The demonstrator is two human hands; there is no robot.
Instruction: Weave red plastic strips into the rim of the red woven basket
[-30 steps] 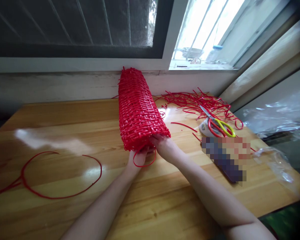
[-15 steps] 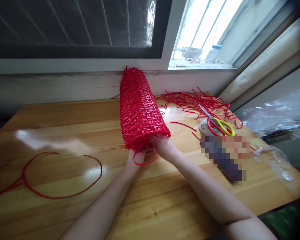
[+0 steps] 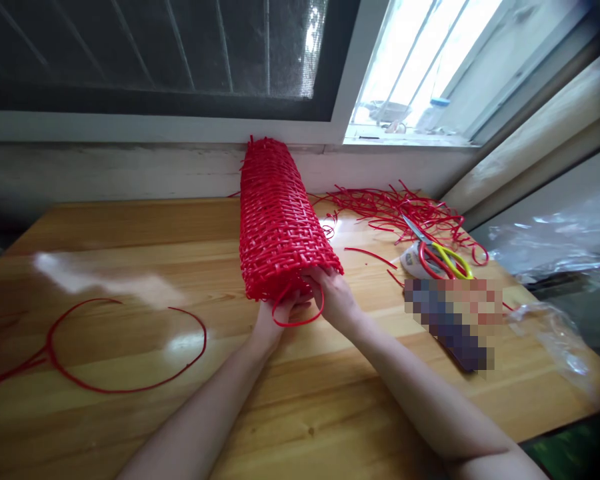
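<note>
A: Which items are red?
B: The woven basket (image 3: 279, 223), in a lattice weave; the loose cord (image 3: 130, 347); the offcut strands (image 3: 395, 207).

A: Other colours?
B: Scissors (image 3: 437, 257): red and yellow handles. Table (image 3: 330, 400): honey-toned wood grain.

Home craft spot: wooden table (image 3: 130, 227) under barred window (image 3: 420, 60), cord scraps (image 3: 390, 203).
</note>
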